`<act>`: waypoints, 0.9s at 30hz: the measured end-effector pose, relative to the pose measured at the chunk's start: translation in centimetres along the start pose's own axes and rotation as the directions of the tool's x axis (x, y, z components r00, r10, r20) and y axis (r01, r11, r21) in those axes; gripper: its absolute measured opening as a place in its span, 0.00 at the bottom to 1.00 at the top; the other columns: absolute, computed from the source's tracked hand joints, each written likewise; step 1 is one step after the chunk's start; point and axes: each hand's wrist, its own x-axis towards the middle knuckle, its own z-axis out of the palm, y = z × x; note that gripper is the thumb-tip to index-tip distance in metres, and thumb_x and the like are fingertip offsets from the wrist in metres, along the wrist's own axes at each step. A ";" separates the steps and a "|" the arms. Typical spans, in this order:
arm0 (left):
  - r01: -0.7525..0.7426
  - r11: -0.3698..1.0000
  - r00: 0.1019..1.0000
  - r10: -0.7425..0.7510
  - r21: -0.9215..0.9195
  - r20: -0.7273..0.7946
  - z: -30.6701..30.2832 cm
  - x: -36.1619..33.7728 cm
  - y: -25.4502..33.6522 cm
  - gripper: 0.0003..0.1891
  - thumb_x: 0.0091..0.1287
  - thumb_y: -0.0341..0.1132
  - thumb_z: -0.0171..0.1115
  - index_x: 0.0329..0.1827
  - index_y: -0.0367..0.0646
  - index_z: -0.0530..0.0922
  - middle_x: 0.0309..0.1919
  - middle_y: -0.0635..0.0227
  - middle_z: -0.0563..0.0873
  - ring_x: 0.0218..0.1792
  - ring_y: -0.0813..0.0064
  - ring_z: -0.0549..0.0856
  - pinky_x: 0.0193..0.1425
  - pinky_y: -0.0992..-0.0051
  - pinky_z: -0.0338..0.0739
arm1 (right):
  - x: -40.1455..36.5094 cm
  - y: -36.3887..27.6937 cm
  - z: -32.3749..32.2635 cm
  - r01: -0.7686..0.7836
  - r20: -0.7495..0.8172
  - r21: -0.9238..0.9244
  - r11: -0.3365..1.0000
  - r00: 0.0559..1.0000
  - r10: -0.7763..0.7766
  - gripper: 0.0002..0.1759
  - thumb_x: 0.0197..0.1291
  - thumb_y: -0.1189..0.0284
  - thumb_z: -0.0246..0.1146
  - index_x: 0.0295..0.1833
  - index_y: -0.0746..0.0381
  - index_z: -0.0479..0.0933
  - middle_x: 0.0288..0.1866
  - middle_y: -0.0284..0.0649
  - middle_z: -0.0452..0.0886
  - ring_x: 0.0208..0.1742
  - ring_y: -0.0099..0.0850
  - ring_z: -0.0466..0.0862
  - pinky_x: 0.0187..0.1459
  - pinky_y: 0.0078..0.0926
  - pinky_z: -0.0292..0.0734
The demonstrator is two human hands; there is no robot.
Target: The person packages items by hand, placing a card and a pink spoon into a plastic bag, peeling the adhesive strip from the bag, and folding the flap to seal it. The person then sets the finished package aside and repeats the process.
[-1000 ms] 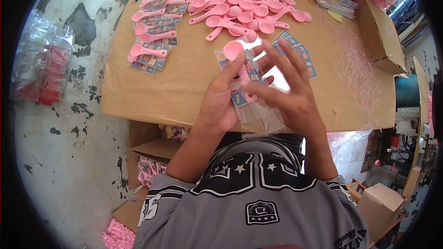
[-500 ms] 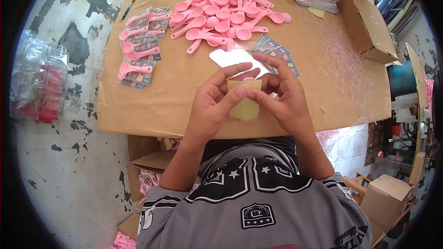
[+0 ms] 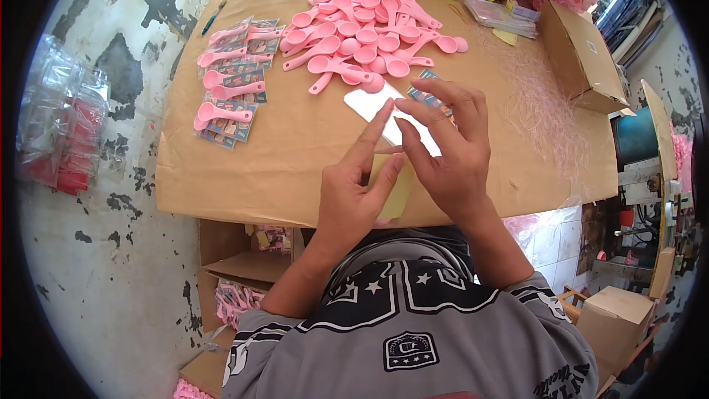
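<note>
My left hand (image 3: 347, 196) is closed on a pale yellow card (image 3: 396, 191), thumb in front, index finger pointing up. A bit of pink shows by the card's lower edge; what lies behind it is hidden. My right hand (image 3: 458, 155) is beside it, fingers curved and spread, thumb and index tips slightly apart near my left index tip. No object shows between them. Beyond the hands lies a glossy white sheet or stack (image 3: 377, 109). Blue printed cards (image 3: 430, 92) are partly covered by my right fingers. A heap of pink measuring spoons (image 3: 365, 29) rises behind.
Bagged pink spoons with blue cards (image 3: 229, 92) lie in a column at left, near a pen (image 3: 214, 17). At right are pink shredded strands (image 3: 543, 96) and a cardboard box (image 3: 580, 55). Clear packets (image 3: 502, 16) and tape rolls sit at the back.
Both hands held the yellow card before; my right hand has let go of it and its fingers have spread. The card has tilted and sits lower in my left hand.
</note>
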 end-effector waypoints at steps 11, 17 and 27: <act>-0.064 0.990 0.996 0.056 0.124 0.069 0.9 0.0 1.1 0.37 0.75 0.28 0.67 0.87 0.47 0.65 0.25 0.62 0.80 0.23 0.84 0.69 0.32 0.81 0.69 | -0.2 0.7 0.2 -0.173 -0.053 0.183 0.968 0.981 0.185 0.11 0.56 0.82 0.71 0.46 0.63 0.84 0.55 0.41 0.88 0.53 0.43 0.84 0.56 0.40 0.80; 0.125 0.915 0.991 -0.101 -0.384 0.084 0.6 0.2 0.2 0.29 0.79 0.30 0.65 0.81 0.38 0.67 0.51 0.50 0.93 0.38 0.80 0.91 0.40 0.79 0.87 | 0.1 4.0 -1.5 -0.300 -0.107 0.791 0.533 0.790 0.604 0.05 0.67 0.83 0.64 0.47 0.66 0.81 0.52 0.44 0.87 0.47 0.31 0.87 0.49 0.29 0.85; 0.065 0.804 0.997 -0.071 -0.590 0.013 -0.4 1.1 -1.4 0.16 0.79 0.31 0.64 0.65 0.32 0.78 0.65 0.50 0.85 0.55 0.71 0.90 0.36 0.70 0.95 | -2.0 1.6 -2.0 -0.703 0.551 0.639 0.313 0.701 0.452 0.07 0.75 0.75 0.65 0.53 0.66 0.84 0.45 0.33 0.86 0.39 0.14 0.79 0.39 0.15 0.75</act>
